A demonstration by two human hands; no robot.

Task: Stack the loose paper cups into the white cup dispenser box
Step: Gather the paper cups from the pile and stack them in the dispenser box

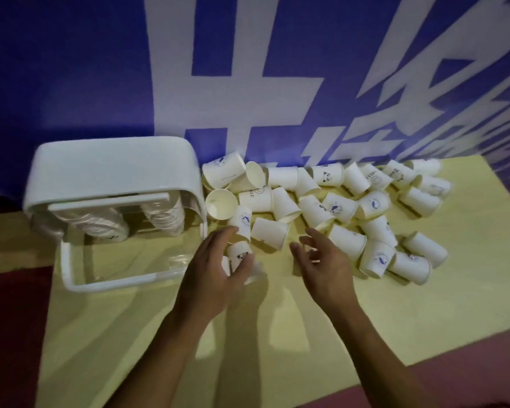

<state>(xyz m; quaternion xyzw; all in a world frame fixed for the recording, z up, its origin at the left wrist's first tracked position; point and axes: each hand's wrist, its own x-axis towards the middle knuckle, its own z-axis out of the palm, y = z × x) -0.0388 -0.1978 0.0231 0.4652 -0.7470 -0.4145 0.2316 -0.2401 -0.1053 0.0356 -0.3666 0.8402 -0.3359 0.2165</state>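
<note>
- Your left hand curls round a white printed paper cup, just right of the box's near corner;
- your right hand hovers spread and slack, holding nothing, over the near edge of the loose white paper cups;
- those lie tumbled on the pale yellow tabletop, from the box rightward;
- the white plastic cup dispenser box stands far left, with nested cups showing inside;
- a blue banner with white characters hangs behind.

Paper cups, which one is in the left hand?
The panda-print cup beside the white dispenser box; the left hand grips it, the others lie loose on the table.
</note>
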